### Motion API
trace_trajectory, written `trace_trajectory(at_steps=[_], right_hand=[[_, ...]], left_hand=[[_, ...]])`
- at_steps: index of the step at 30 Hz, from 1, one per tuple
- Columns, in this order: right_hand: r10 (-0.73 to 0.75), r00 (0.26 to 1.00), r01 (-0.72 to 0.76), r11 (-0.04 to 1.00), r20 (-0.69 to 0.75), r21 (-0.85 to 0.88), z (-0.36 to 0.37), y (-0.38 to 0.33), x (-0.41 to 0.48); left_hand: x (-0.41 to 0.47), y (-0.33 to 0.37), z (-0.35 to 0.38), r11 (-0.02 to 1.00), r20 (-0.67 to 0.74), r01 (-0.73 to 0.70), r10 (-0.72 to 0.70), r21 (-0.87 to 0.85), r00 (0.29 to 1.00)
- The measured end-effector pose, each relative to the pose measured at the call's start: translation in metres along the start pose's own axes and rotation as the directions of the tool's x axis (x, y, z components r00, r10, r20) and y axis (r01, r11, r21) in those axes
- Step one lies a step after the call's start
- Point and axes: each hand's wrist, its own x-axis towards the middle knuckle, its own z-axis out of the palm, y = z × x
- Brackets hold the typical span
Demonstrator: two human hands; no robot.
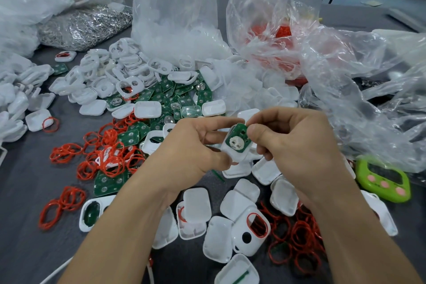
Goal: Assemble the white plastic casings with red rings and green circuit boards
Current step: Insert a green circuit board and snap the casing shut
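Red rings (110, 159) lay heaped on the bench (27, 191) at left; the left grip (193, 143) held a white casing (231, 157) at centre; the right grip (297, 143) pinched a green circuit board (237, 139) tilted in it. Squaring the board first, then pressing evenly, seemed the way to seat it.

Bright, soft, even light falls from overhead. My left hand (196, 143) and right hand (297, 145) throw only faint, blurred shadows on the grey table (27, 191) under my wrists. The clear bags (345, 64) beyond my hands catch white glare along their folds. The loose casings (217, 240) by my wrists look nearly washed out. The board (237, 139) and casing (230, 154) between my fingers are sharp, while the room past the bags goes soft. The wide lens swells my forearms toward the bottom corners and bends lines at the edges.
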Motion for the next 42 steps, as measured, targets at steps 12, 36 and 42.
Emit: trace_trajectory(at_steps=[12, 36, 42], right_hand=[[-0.047, 0.999, 0.043, 0.988, -0.025, -0.147, 0.004, -0.001, -0.003], [-0.036, 0.961, 0.015, 0.997, -0.274, -0.076, 0.005, 0.005, -0.001], [0.212, 0.977, -0.211, 0.961, 0.013, 0.18, -0.001, 0.002, 0.005]], left_hand=[[0.002, -0.002, -0.001, 1.0, -0.008, 0.002, -0.002, 0.017, 1.0], [0.001, -0.001, 0.0, 0.999, -0.001, -0.003, 0.003, -0.037, 1.0], [0.0, -0.001, 0.0, 0.992, -0.003, -0.013, 0.013, -0.128, 1.0]])
